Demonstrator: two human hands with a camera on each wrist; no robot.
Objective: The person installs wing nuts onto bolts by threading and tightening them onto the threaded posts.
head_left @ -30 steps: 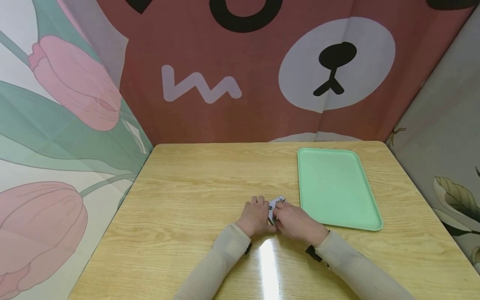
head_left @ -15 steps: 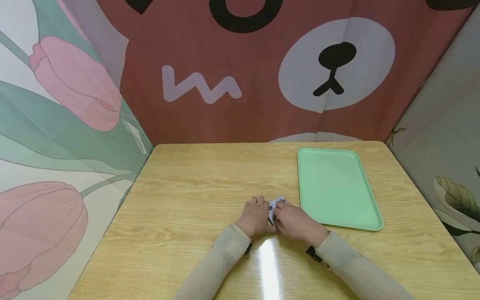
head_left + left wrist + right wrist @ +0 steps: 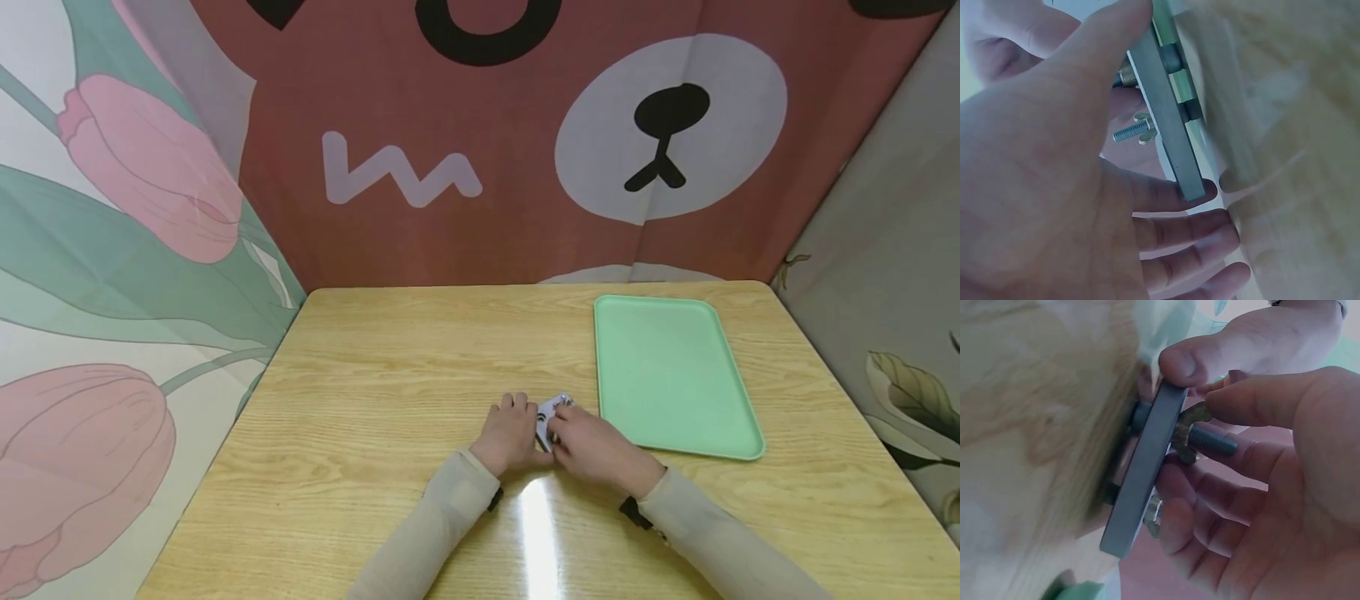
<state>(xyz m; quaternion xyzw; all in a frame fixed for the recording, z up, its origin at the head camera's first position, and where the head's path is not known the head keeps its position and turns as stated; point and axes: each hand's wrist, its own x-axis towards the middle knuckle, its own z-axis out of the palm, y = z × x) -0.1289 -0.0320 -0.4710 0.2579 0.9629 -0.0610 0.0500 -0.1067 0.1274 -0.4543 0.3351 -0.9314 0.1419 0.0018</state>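
In the head view a small metal plate [image 3: 543, 417] stands just above or on the table, between my two hands. My left hand [image 3: 510, 433] holds it by its left side; in the left wrist view the plate [image 3: 1169, 119] lies between thumb and index finger. Threaded bolts pass through it, their dark heads [image 3: 1174, 57] on the table side. With thumb and fingers my right hand [image 3: 600, 446] pinches a brass-coloured wing nut [image 3: 1188, 432] on one bolt [image 3: 1215, 440]. A second wing nut [image 3: 1154, 514] sits lower on the plate, by the curled fingers.
A light green tray [image 3: 675, 375] lies right of the hands on the wooden table [image 3: 360, 392]. Patterned cloths surround the table at the back and sides, the back one [image 3: 420, 242] reddish brown.
My right hand has shifted slightly to the right at the wing nut, and its wrist has moved a little. The left hand and the plate stay almost where they were.
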